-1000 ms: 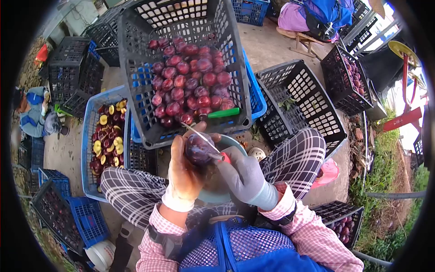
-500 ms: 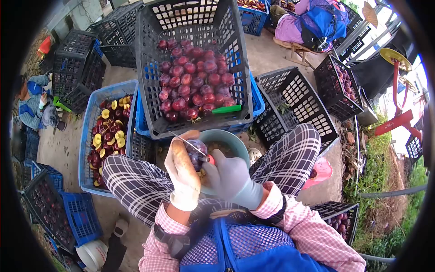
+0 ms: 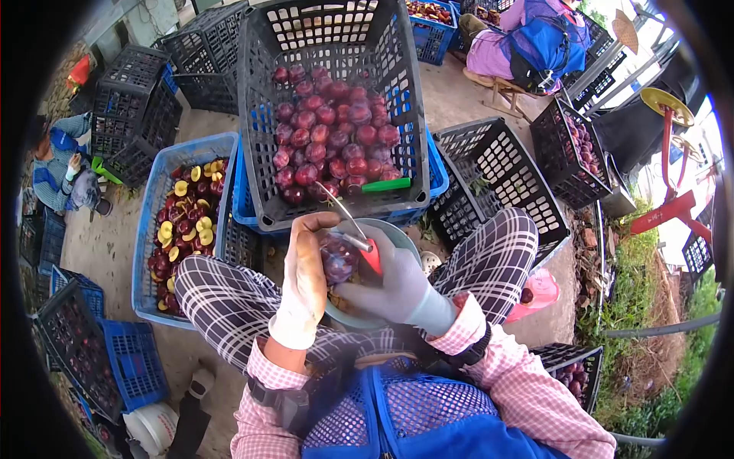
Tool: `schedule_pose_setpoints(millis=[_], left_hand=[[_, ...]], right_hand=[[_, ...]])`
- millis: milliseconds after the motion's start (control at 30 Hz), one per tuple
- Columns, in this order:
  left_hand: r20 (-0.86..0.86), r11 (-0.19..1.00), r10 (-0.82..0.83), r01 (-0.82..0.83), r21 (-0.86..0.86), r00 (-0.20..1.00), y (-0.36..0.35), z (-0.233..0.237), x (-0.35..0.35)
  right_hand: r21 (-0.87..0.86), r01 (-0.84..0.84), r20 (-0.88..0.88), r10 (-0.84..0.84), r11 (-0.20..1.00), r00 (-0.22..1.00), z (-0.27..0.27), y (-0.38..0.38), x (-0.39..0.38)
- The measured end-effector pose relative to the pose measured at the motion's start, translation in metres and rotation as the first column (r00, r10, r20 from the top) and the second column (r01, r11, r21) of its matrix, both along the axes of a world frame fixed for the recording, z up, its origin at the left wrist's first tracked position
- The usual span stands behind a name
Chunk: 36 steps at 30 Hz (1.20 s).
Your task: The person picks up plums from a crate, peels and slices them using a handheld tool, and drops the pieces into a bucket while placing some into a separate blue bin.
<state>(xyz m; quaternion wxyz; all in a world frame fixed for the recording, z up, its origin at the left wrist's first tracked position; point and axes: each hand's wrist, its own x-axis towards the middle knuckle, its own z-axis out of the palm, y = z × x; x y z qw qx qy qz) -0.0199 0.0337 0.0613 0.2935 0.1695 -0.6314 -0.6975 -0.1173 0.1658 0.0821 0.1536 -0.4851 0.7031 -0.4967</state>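
My left hand (image 3: 300, 287), in a white glove with its finger area stained brown, is closed round a dark purple plum (image 3: 339, 258). My right hand (image 3: 394, 284), in a grey glove, grips a knife (image 3: 372, 256) by its red handle. The thin blade points up and away, above the plum. The right fingers are slightly blurred near the fruit's right side. Below both hands is a greenish-blue basin (image 3: 407, 243), mostly hidden by them. Just beyond, a black crate (image 3: 257, 153) holds many red plums (image 3: 317, 134) and a green-handled tool (image 3: 386, 185).
To the left, a blue crate (image 3: 141, 245) contains cut plums with yellow flesh. An open black crate (image 3: 527, 164) is on the right, beside a pink bag (image 3: 535, 294). Black crates (image 3: 206, 46) are stacked behind. One person (image 3: 527, 46) sits at upper right, another (image 3: 61, 168) at left.
The knife has swung from lying across the plum, tip to the left, to pointing up and away from it. My right hand has shifted slightly right.
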Motion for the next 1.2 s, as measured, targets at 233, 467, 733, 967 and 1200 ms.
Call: schedule_pose_setpoints(millis=[233,467,733,967,1200], left_hand=[[-0.238,0.858,-0.103,0.207,0.47,0.966,0.004,0.007,0.013],[-0.26,0.852,-0.015,0.149,0.502,0.965,-0.005,0.004,0.016],[-0.2,0.913,-0.084,0.156,0.377,0.976,-0.011,0.012,0.016],[-0.006,0.956,-0.142,0.138,0.259,0.99,-0.006,0.028,0.01],[-0.087,0.759,-0.333,0.322,0.566,0.939,-0.007,0.018,0.014]], right_hand=[[-0.146,0.122,-0.151,-0.144,0.982,0.978,-0.019,-0.01,-0.002],[0.089,-0.047,-0.055,0.052,0.995,0.997,0.011,0.025,0.009],[0.073,0.037,-0.26,-0.017,0.997,0.966,0.009,0.028,0.012],[0.109,0.058,-0.3,-0.022,0.992,0.954,-0.013,0.023,0.008],[0.014,0.086,-0.299,-0.078,0.996,0.951,-0.015,0.022,0.008]])
